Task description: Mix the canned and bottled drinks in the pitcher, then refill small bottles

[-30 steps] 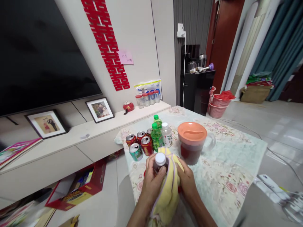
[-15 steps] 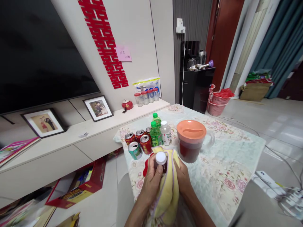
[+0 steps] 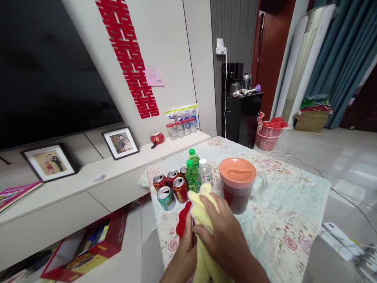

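Note:
A yellow cloth [image 3: 203,220] with a purple edge is bunched between my hands at the near side of the table. My right hand [image 3: 219,222] is closed round the cloth, over the top of a bottle that the cloth now hides. Lower and to the left, my left hand [image 3: 187,243] is wrapped round the mostly covered bottle. A red item [image 3: 182,221] lies just left of the hands. Beyond them stand green-capped bottles [image 3: 193,177], a white-capped bottle [image 3: 205,171] and several cans [image 3: 180,189]. The orange-lidded pitcher [image 3: 237,184] of dark liquid is right of them.
The floral tablecloth [image 3: 279,212] covers the table. A low white cabinet [image 3: 123,169] along the wall holds two framed photos [image 3: 120,142], lidded jars [image 3: 178,129] and a red pot [image 3: 157,137]. Power strips [image 3: 338,239] and cables lie at the right.
My right hand has moved up and left with the cloth, covering the white bottle cap that showed between my hands. The camera view has shifted slightly.

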Action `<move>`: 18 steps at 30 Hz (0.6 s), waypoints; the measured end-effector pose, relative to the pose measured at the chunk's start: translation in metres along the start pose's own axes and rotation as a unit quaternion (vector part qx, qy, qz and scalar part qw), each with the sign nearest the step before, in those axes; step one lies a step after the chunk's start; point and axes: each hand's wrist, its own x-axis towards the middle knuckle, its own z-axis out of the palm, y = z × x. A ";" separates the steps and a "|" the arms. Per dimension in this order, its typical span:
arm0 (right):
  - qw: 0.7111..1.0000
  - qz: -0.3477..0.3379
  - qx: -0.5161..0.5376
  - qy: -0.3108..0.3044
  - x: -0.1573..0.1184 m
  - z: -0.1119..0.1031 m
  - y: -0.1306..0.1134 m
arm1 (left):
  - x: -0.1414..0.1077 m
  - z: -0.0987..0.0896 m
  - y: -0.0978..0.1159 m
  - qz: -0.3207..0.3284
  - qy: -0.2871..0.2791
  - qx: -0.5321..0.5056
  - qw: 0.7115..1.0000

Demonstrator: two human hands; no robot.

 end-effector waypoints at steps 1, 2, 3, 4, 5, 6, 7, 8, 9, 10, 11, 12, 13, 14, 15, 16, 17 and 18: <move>1.000 0.012 -0.013 -0.017 0.004 -0.001 -0.003 | 0.000 0.003 -0.001 0.010 0.012 -0.012 1.000; 0.999 0.027 -0.021 -0.034 0.008 -0.001 -0.005 | 0.001 0.006 0.000 0.022 0.023 -0.023 0.999; 0.997 0.043 -0.025 -0.051 0.011 -0.001 -0.007 | 0.003 0.009 0.001 0.034 0.037 -0.031 0.998; 0.996 0.056 -0.024 -0.068 0.013 -0.001 -0.008 | 0.004 0.013 0.004 0.044 0.051 -0.031 0.997; 0.994 0.065 -0.018 -0.083 0.015 -0.001 -0.008 | 0.006 0.015 0.007 0.052 0.062 -0.028 0.996; 0.993 0.068 -0.007 -0.098 0.016 -0.002 -0.007 | 0.007 0.017 0.010 0.059 0.069 -0.024 0.996; 0.992 0.067 0.008 -0.111 0.018 -0.004 -0.006 | 0.008 0.019 0.012 0.064 0.069 -0.022 0.995; 0.990 0.062 0.022 -0.122 0.019 -0.006 -0.004 | 0.009 0.020 0.014 0.068 0.064 -0.024 0.995; 0.989 0.054 0.036 -0.131 0.020 -0.008 -0.002 | 0.010 0.020 0.015 0.069 0.058 -0.031 0.995; 0.988 0.044 0.050 -0.140 0.021 -0.010 0.001 | 0.010 0.021 0.015 0.067 0.052 -0.042 0.995; 0.986 0.034 0.061 -0.149 0.023 -0.012 0.004 | 0.011 0.021 0.014 0.061 0.047 -0.055 0.996; 0.984 0.025 0.073 -0.159 0.024 -0.015 0.007 | 0.011 0.021 0.013 0.052 0.042 -0.067 0.995; 0.982 0.015 0.089 -0.167 0.026 -0.017 0.010 | 0.012 0.021 0.011 0.044 0.037 -0.076 0.995; 0.979 0.006 0.109 -0.173 0.029 -0.018 0.013 | 0.012 0.020 0.010 0.036 0.029 -0.082 0.996; 0.975 -0.003 0.133 -0.178 0.031 -0.020 0.016 | 0.013 0.019 0.009 0.028 0.019 -0.085 0.996; 0.970 -0.010 0.161 -0.180 0.033 -0.021 0.019 | 0.014 0.017 0.008 0.022 0.008 -0.085 0.996; 0.965 -0.015 0.191 -0.181 0.035 -0.022 0.022 | 0.015 0.015 0.007 0.020 0.001 -0.084 0.996; 0.958 -0.018 0.222 -0.182 0.037 -0.022 0.026 | 0.016 0.013 0.006 0.020 -0.001 -0.079 0.997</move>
